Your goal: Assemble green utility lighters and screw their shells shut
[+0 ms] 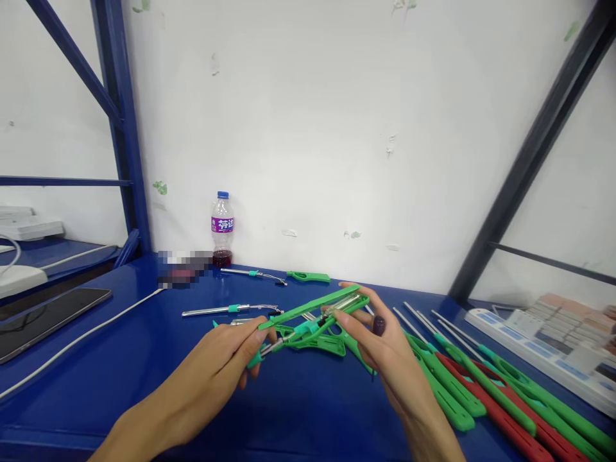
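Both of my hands hold a green long-necked lighter (308,335) above the table, its shell parted along its length. My left hand (226,350) pinches the neck end, where a metal tube shows. At the handle end, my right hand (373,333) is closed round the two shell halves, with a clear inner tank between them. A dark rounded piece (379,326), perhaps a tool handle, sticks out from my right hand; its kind is unclear. Below lie a green shell half (320,343) and other green parts, partly covered by my hands.
Several green and red lighters (481,385) lie at the right, before a white power strip (543,353). Metal lighter tubes with wires (214,310) and a green shell piece (308,277) lie farther back. A bottle (222,228) stands by the wall; a phone (52,317) and cable are left.
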### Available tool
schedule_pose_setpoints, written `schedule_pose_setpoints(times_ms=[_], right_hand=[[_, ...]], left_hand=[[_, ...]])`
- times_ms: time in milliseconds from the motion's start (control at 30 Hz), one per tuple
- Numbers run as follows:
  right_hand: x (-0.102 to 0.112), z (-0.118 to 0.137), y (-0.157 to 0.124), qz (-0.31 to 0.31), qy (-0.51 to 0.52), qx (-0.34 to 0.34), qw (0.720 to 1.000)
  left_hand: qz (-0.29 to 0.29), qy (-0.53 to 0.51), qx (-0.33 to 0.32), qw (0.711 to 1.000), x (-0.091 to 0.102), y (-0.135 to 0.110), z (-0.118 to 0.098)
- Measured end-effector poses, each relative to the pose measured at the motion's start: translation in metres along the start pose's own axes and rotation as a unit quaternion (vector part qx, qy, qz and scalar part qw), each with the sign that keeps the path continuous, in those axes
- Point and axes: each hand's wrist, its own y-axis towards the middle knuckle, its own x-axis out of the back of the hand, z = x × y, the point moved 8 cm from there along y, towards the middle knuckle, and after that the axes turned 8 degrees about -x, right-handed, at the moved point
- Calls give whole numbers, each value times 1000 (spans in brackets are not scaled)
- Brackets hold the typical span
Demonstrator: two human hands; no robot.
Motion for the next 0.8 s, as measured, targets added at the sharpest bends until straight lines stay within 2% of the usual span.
schedule_pose_setpoints(times_ms=[67,133,367,500,700,800], right_hand=[[4,1,0,-5,7,-4,1000],[9,2,-1,-10,8,-8,1000],[17,10,-7,-60,29,0,998],[21,13,-6,-77,42,12,996],[34,15,-5,-104,49,44,992],[37,15,-5,-107,52,45,992]], left_hand=[[-1,-95,3,995,-3,1,7],[-16,-143,-4,990,2,3,10],[-67,-147,32,986,50,12,25],[-65,-133,78,986,64,14,53],[-32,-82,183,979,62,13,113],[-7,-42,240,970,62,12,134]])
